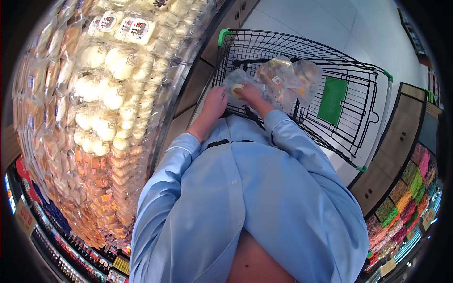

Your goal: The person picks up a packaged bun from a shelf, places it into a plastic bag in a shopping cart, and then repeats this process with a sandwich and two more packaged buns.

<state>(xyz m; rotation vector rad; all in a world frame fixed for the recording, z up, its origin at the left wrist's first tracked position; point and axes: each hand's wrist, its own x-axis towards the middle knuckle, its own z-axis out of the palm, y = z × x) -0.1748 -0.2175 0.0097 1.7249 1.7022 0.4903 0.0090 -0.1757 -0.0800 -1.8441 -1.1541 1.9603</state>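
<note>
My left hand is closed at the near left edge of a clear plastic bag, its fingers pinched on the film. In my right hand is a small, pale yellow, round pastry, which sits within the outline of the bag. Both hands are over the near left end of a black wire shopping cart. Just right of my right hand, filled clear bags of brownish packaged food lie in the cart, one with a white label.
A tall display of wrapped pastries rises close on my left, pale ones above and orange-brown ones below. A green panel is fixed in the cart. At the right stands a counter with colourful packaged goods. Pale floor tiles lie beyond the cart.
</note>
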